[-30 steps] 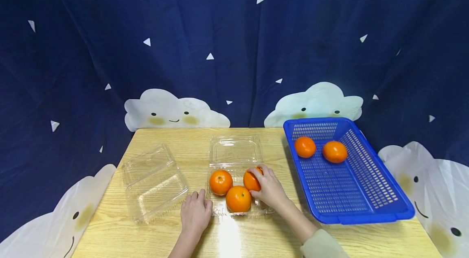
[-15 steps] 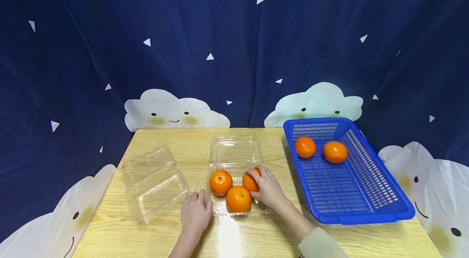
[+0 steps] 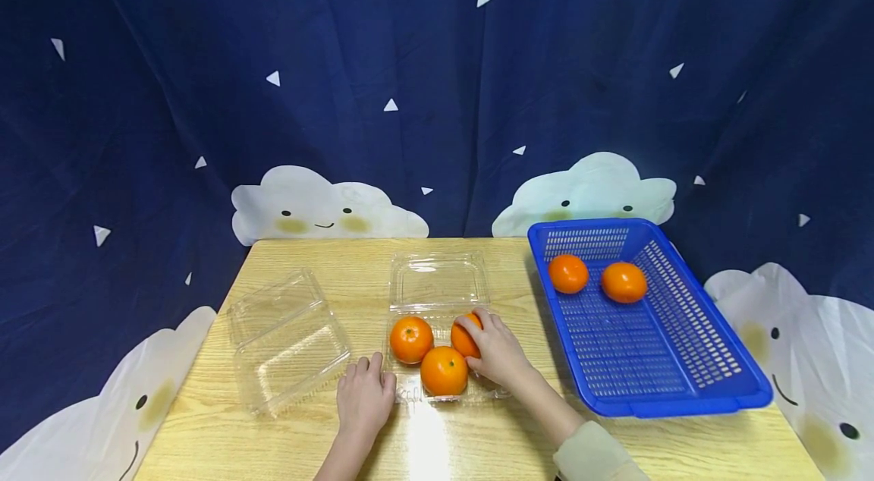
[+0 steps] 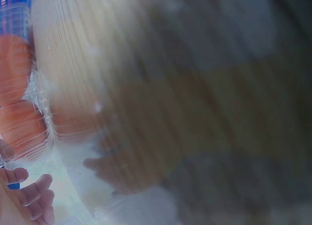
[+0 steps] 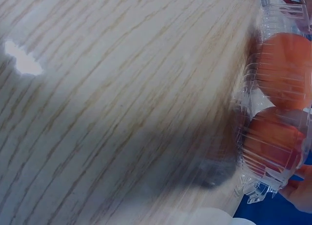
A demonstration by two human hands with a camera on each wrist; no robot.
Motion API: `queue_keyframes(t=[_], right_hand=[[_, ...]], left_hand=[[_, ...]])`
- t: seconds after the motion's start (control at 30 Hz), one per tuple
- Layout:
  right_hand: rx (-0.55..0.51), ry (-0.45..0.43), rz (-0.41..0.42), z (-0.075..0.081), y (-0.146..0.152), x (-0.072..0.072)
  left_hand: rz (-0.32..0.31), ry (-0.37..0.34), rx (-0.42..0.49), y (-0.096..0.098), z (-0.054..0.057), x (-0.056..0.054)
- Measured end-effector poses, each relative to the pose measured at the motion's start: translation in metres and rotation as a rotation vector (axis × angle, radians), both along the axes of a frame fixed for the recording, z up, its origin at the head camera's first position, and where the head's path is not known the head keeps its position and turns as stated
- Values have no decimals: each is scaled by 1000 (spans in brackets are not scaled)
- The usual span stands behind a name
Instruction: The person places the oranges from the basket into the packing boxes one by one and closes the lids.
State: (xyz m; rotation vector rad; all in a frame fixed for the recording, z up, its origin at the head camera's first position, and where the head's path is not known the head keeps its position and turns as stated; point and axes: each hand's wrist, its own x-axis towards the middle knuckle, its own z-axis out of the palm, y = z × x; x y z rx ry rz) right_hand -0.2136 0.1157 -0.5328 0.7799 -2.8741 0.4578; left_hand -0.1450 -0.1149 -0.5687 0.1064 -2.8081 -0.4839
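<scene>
An open clear plastic clamshell box [image 3: 438, 280] lies mid-table, its lid folded back. Inside are three oranges: a left orange [image 3: 411, 340], a front orange [image 3: 444, 372] and a right orange [image 3: 464, 337]. My right hand [image 3: 503, 353] holds the right orange from its right side, thumb in front and fingers over the top. By the box's front left corner, my left hand [image 3: 364, 399] rests with relaxed fingers; whether it touches the box is unclear. In the left wrist view its fingers [image 4: 36, 198] hang loosely beside the box. The right wrist view shows two oranges [image 5: 285, 69] through the box wall.
A second clear clamshell box [image 3: 293, 348] lies open on the left of the table. On the right stands a blue plastic basket [image 3: 655, 359] with two more oranges [image 3: 624, 282] near its far end. A dark blue curtain [image 3: 437, 86] hangs behind the table.
My right hand has shifted slightly to the left with the orange in its grip, nearer the other two. The left hand has stayed in place.
</scene>
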Motion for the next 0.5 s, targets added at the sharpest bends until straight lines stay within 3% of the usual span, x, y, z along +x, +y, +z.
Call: queue_keyframes(t=[0.3, 0.5], right_hand=[[28, -10, 16, 1, 0, 1], [36, -75, 22, 8, 2, 0]], left_hand=[[-2, 6, 0, 0, -1, 0], [-2, 6, -1, 0, -1, 0]])
